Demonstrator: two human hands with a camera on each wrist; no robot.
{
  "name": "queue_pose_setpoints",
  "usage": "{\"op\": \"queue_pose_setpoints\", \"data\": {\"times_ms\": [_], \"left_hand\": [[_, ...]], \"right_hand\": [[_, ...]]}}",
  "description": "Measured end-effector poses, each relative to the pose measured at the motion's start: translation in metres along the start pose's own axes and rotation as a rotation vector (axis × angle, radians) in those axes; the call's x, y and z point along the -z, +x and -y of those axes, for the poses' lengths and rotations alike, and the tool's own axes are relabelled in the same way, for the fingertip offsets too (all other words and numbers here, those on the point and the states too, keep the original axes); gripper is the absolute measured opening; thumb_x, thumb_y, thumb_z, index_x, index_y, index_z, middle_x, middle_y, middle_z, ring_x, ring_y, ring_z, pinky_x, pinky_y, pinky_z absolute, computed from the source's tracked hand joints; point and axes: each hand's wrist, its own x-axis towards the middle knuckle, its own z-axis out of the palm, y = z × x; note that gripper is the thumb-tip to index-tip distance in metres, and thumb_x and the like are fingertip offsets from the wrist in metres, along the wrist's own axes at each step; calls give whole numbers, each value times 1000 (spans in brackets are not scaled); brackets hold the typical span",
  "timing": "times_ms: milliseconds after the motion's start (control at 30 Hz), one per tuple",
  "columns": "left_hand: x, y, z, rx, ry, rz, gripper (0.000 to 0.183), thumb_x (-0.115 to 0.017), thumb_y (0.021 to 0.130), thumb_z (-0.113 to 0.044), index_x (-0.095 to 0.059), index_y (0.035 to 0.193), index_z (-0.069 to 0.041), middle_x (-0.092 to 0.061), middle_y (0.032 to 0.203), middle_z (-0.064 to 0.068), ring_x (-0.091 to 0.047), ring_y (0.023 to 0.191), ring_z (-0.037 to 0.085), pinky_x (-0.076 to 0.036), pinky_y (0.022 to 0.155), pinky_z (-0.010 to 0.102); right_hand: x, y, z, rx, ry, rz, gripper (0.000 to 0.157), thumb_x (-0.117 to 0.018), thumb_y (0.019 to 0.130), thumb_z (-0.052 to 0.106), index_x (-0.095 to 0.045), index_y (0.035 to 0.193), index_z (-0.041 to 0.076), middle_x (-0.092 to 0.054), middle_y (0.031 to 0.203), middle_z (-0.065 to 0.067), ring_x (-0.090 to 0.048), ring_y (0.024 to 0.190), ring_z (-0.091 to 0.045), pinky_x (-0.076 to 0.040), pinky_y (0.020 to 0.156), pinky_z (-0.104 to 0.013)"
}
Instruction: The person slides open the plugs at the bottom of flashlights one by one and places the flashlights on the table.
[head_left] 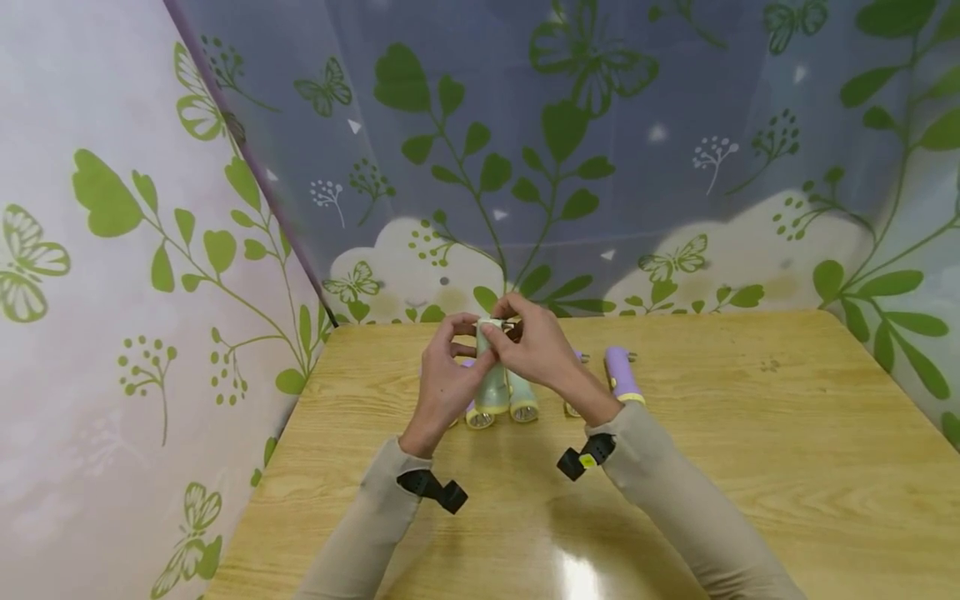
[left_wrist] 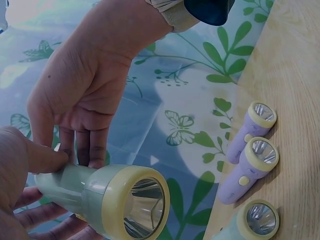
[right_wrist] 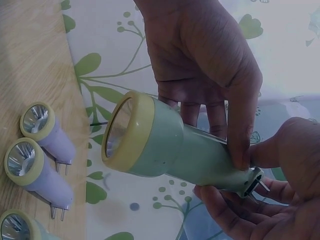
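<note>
Both hands hold a pale green flashlight (head_left: 492,390) with a yellow rim, raised above the table. Its lamp end tilts down toward me in the head view. The left hand (head_left: 446,375) grips the body near the tail from the left. My right hand (head_left: 534,346) has its thumb pressed on the tail end and its fingers behind. In the right wrist view, two metal plug prongs (right_wrist: 262,187) stick out of the tail. The left wrist view shows the clear lens (left_wrist: 145,207) at the front. Some fingertips are hidden behind the body.
Several flashlights lie on the wooden table (head_left: 720,467): a green one (head_left: 522,404) and a purple one (head_left: 480,418) beneath the hands, and a purple one (head_left: 621,373) to the right. Another is partly hidden by the right wrist. A patterned cloth (head_left: 465,208) hangs behind the table.
</note>
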Motion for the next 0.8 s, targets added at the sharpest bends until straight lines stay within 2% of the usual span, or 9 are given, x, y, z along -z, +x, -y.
{"op": "queue_pose_setpoints", "data": {"times_ms": [367,600,800], "left_hand": [[2,1,0,11,10,10,42,-75,92,-19,-57,130,-12,-64,120,14,-71,90,30,-62,64,32],[3,0,1,1,8,22,44,-75,92,-20,-56,132,-12,-63,122,15,-72,90,31,-62,64,33],[4,0,2,2,-5,26,44,-75,93,-22,-56,131,-12,-63,122,15,-72,89,30,-62,65,33]], "right_hand": [[1,1,2,-9,-21,-9,17,-66,100,24,-57,106,11,-67,104,-13,-71,79,-22,-55,64,-31],[-1,1,0,0,-23,3,17,-64,101,24,-58,109,10,-66,108,-14,-74,92,-27,-61,75,-36],[-1,1,-1,5,-9,10,20,-64,101,24,-57,112,9,-65,111,-14,-73,95,-29,-62,78,-37]]}}
